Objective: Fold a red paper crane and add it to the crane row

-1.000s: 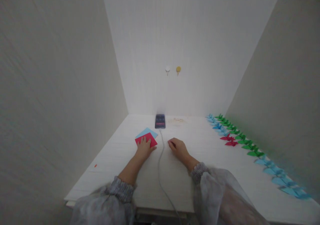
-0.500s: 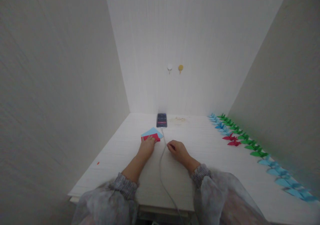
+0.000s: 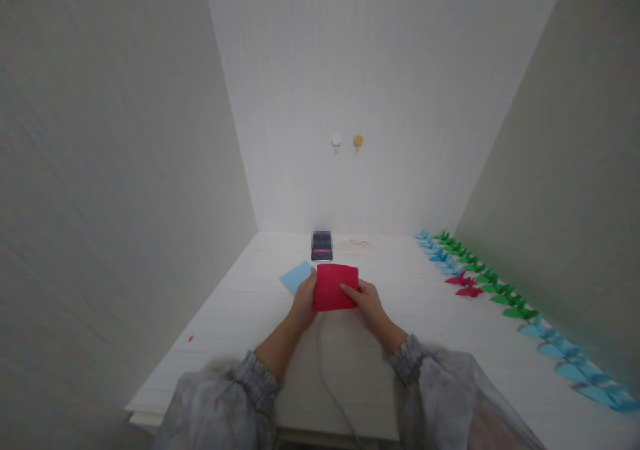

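Observation:
A red sheet of paper (image 3: 330, 287), roughly square, is held up in front of me between both hands. My left hand (image 3: 304, 303) grips its left edge, the thumb along that side. At the right edge, my right hand (image 3: 367, 301) pinches it with the thumb lying on the front face; the fingers behind are hidden. Light blue paper (image 3: 297, 276) lies flat on the table just beyond my left hand, partly covered by that hand.
A phone (image 3: 322, 246) stands at the back of the white table (image 3: 240, 330), with a cable (image 3: 323, 363) running toward me. Rows of green paper cranes (image 3: 493, 283), blue paper cranes (image 3: 575, 357) and red paper cranes (image 3: 465, 285) line the right side. Two hooks (image 3: 358, 141) are on the wall.
The red paper has come up off the blue paper and shifted right, now opened out as a square. My right hand has moved onto its right edge.

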`<state>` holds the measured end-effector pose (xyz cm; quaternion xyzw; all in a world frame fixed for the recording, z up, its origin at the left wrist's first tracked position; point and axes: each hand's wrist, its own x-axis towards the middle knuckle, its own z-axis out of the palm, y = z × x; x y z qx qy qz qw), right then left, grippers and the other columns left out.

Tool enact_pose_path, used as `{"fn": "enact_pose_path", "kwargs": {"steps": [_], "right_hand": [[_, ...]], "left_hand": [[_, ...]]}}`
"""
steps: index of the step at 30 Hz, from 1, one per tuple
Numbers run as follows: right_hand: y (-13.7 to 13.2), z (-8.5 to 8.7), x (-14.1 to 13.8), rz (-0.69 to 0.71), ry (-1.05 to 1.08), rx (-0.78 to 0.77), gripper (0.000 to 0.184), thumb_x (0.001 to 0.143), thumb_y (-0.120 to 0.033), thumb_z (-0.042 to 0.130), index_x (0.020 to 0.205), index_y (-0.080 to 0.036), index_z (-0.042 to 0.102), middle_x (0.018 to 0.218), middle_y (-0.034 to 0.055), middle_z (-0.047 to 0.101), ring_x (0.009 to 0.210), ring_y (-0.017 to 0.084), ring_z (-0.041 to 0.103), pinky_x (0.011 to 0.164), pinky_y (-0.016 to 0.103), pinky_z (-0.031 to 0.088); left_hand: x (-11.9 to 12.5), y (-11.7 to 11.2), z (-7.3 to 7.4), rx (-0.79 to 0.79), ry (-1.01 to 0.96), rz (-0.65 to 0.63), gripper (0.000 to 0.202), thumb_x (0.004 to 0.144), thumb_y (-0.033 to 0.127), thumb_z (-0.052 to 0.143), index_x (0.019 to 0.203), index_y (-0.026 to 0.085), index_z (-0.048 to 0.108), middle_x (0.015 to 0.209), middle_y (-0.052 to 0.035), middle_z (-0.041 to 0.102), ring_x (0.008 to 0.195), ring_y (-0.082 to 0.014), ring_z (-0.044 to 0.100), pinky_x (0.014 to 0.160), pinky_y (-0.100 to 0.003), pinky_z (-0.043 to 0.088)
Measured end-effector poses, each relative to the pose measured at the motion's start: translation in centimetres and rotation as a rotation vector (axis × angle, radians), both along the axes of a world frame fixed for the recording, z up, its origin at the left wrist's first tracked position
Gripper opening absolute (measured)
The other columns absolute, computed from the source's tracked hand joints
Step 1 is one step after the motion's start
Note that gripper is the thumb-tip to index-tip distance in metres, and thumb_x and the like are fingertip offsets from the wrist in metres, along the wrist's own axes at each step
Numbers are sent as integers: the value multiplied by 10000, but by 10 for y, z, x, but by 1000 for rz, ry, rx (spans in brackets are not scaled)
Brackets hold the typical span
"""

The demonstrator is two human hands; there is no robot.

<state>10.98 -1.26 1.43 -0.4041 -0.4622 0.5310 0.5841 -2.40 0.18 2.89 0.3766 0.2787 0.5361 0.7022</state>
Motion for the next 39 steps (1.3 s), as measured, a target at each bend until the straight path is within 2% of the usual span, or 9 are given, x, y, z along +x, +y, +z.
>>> {"fn": "enact_pose_path", "kwargs": {"steps": [5,10,14,18,22,27,32,34,39], "right_hand": [[2,-4,14,5,80,-34,333,582,-367,673,816,-131,648,726,63,682,655,227,628,685,386,477],[-2,-5,24,114,97,-53,314,594,-331,673,841,-137,655,763,73,685,681,234,632,700,388,476],[-6,-2,30,144,29,-31,328,592,-326,674,859,-135,659,786,73,685,732,237,626,724,390,470],[-6,5,37,28,-13,2,306,588,-330,679,824,-135,672,776,69,688,735,232,623,749,387,460],[-6,10,39,-19,-43,35,296,594,-340,675,820,-148,677,763,57,690,714,222,624,746,376,462],[-10,9,39,77,-56,23,300,602,-345,669,843,-165,675,731,45,690,677,212,627,725,375,469],[-10,0,53,85,-156,54,285,622,-324,646,870,-184,668,749,43,688,693,204,621,718,372,469],[-9,-2,60,52,-217,96,228,594,-296,666,805,-211,685,780,36,686,743,200,613,739,346,459],[-11,3,65,75,-373,296,201,702,-296,570,866,-242,672,880,40,656,832,194,584,772,328,433]], "left_hand": [[4,6,-6,43,97,-25,341,649,378,605,827,87,605,723,-80,648,597,-149,582,574,-261,451],[1,10,-15,14,148,-30,304,631,382,618,708,88,609,647,-61,632,518,-114,547,523,-233,423],[1,11,-17,59,184,-18,276,642,369,610,655,94,605,628,-45,625,549,-112,543,568,-239,421],[-1,11,-12,160,273,45,294,616,342,633,796,109,632,749,-57,641,710,-155,563,699,-283,420],[-3,10,-11,262,377,140,241,591,318,650,738,127,647,778,-48,638,752,-158,553,734,-280,407],[-4,8,-12,198,290,-12,251,636,325,614,780,121,638,698,-42,643,652,-148,571,659,-287,440],[-8,9,-14,221,287,-51,203,594,255,652,745,120,636,706,-45,645,653,-145,573,667,-284,446],[-8,10,-15,228,277,-62,197,572,231,666,732,120,636,717,-46,641,674,-145,571,690,-281,443],[-6,8,-12,45,130,-199,382,687,361,556,1024,182,536,835,-61,616,709,-157,582,667,-322,460]]}}
